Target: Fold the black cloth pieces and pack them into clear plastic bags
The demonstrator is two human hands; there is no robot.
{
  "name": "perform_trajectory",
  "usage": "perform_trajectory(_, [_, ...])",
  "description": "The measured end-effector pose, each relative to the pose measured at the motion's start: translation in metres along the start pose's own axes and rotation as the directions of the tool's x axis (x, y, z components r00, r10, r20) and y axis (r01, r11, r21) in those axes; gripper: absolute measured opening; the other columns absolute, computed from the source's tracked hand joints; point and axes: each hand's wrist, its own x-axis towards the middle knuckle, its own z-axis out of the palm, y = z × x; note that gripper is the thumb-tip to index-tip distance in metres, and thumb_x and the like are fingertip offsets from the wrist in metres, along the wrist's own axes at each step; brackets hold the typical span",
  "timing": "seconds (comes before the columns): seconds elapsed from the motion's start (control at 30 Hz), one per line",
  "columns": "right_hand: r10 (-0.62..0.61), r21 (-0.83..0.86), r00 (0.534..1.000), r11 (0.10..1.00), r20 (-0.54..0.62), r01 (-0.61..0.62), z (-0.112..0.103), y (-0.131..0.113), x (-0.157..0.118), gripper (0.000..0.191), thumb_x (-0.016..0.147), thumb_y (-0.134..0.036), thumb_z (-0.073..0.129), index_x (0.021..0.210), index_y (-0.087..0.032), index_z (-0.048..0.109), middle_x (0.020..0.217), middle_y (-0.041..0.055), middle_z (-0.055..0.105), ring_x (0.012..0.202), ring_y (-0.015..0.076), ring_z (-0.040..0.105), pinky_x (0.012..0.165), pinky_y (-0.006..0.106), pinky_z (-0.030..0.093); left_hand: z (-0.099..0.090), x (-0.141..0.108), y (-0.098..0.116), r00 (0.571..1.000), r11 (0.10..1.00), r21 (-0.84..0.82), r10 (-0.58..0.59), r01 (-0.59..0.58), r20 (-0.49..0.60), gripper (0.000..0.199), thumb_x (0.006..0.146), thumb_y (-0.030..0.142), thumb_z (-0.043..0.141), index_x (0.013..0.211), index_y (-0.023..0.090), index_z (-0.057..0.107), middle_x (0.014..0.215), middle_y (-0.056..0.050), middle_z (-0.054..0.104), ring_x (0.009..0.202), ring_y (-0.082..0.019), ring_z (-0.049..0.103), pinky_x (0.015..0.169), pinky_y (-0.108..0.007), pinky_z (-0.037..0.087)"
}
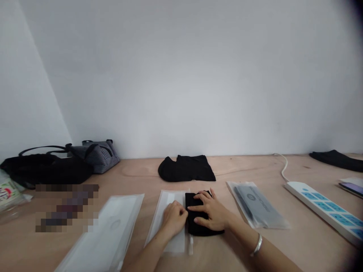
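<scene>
A folded black cloth [197, 227] lies near the middle of the table, its left edge overlapping a translucent zip bag [175, 241]. My right hand [209, 211] rests flat on the cloth with its fingers spread. On the zip bag, my left hand [175, 218] has its fingers curled together at the cloth's left edge; what they pinch, if anything, is too small to tell. A second translucent bag [104, 226] lies to the left. Right of my right hand is a packed bag [256, 206] with printed lettering and something dark inside.
Another black cloth [188, 168] lies toward the wall. A white power strip [326, 209] and a phone [351, 187] are at the right, a black cloth [338, 159] behind them. At the left are a black bag [48, 170] and a striped bag [103, 156].
</scene>
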Motion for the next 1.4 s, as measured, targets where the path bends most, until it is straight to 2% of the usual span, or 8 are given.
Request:
perform_trajectory(0.27, [0.123,-0.003,0.992,0.992,-0.002,-0.123,0.021,0.000,0.022,0.056,0.070,-0.059,0.050,0.123,-0.041,0.042,0.138,0.0048,0.030,0.127,0.0335,0.018,0.091,0.065,0.005,-0.004,0.003,0.003,0.999,0.998,-0.054,0.028,-0.030,-0.038,0.023,0.079,0.018,0.043,0.062,0.018,0.059,0.086,-0.002,0.058,0.082,-0.015,0.055,0.072,-0.023,0.038])
perform_trajectory(0.5, [0.396,0.078,0.910,0.918,-0.125,-0.389,0.037,-0.036,0.027,0.054,0.079,-0.032,0.039,0.132,-0.023,0.032,0.139,0.0105,0.029,0.127,0.0322,0.018,0.094,0.062,0.015,-0.020,-0.004,0.006,0.976,0.976,-0.028,0.216,-0.217,-0.017,0.022,0.083,0.016,0.038,0.073,0.019,0.058,0.097,-0.003,0.056,0.087,-0.016,0.052,0.075,-0.026,0.039])
perform_trajectory(0.63, [0.276,0.147,0.956,0.954,-0.102,-0.260,0.023,-0.045,0.003,0.041,0.083,-0.026,0.033,0.121,-0.021,0.047,0.126,0.0109,0.045,0.112,0.0243,0.043,0.091,0.039,0.034,-0.036,-0.009,0.010,0.918,0.920,-0.002,0.392,-0.392,0.057,0.020,0.084,0.016,0.039,0.086,0.022,0.058,0.094,-0.001,0.058,0.087,-0.016,0.052,0.077,-0.027,0.039])
perform_trajectory(0.7, [0.233,0.106,0.966,0.969,-0.113,-0.222,0.013,-0.044,-0.012,0.037,0.083,-0.038,0.038,0.112,-0.023,0.055,0.115,0.0105,0.051,0.102,0.0253,0.048,0.087,0.039,0.036,-0.040,-0.012,0.015,0.896,0.898,0.013,0.437,-0.439,0.078,0.019,0.083,0.016,0.041,0.085,0.023,0.058,0.089,-0.001,0.060,0.087,-0.018,0.052,0.078,-0.029,0.039])
perform_trajectory(0.8, [0.134,0.007,0.985,0.991,-0.109,-0.135,0.003,-0.034,-0.031,0.059,0.068,-0.062,0.052,0.113,-0.025,0.055,0.120,0.0113,0.047,0.108,0.0328,0.040,0.091,0.049,0.028,-0.041,-0.017,0.019,0.878,0.880,0.022,0.472,-0.475,0.079,0.017,0.082,0.016,0.044,0.087,0.023,0.059,0.090,-0.001,0.061,0.089,-0.019,0.052,0.081,-0.031,0.039])
perform_trajectory(0.93, [-0.080,-0.043,0.996,0.996,-0.036,0.078,0.003,-0.010,-0.044,0.083,0.059,-0.070,0.054,0.130,-0.028,0.038,0.140,0.0115,0.025,0.126,0.0364,0.017,0.098,0.056,0.010,-0.035,-0.029,0.007,0.835,0.839,0.015,0.539,-0.544,0.112,0.026,0.087,0.024,0.041,0.108,0.028,0.056,0.123,0.000,0.052,0.113,-0.020,0.044,0.096,-0.035,0.033])
perform_trajectory(1.1, [-0.163,-0.046,0.987,0.985,0.014,0.163,0.010,0.009,-0.038,0.072,0.073,-0.062,0.048,0.134,-0.029,0.029,0.145,0.0103,0.010,0.131,0.0324,0.005,0.101,0.054,0.004,-0.028,-0.036,-0.010,0.825,0.846,-0.008,0.521,-0.533,0.219,0.042,0.093,0.035,0.028,0.134,0.029,0.027,0.140,0.000,0.031,0.129,-0.022,0.023,0.104,-0.045,0.022])
perform_trajectory(1.4, [-0.052,-0.114,0.998,0.992,-0.024,0.049,0.028,0.000,0.002,0.054,0.084,-0.044,0.042,0.133,-0.020,0.034,0.145,0.0067,0.014,0.131,0.0287,0.002,0.103,0.053,0.005,-0.037,-0.034,-0.005,0.818,0.844,-0.082,0.534,-0.530,0.214,0.047,0.091,0.039,0.033,0.135,0.026,0.024,0.140,-0.002,0.030,0.129,-0.020,0.024,0.106,-0.047,0.015])
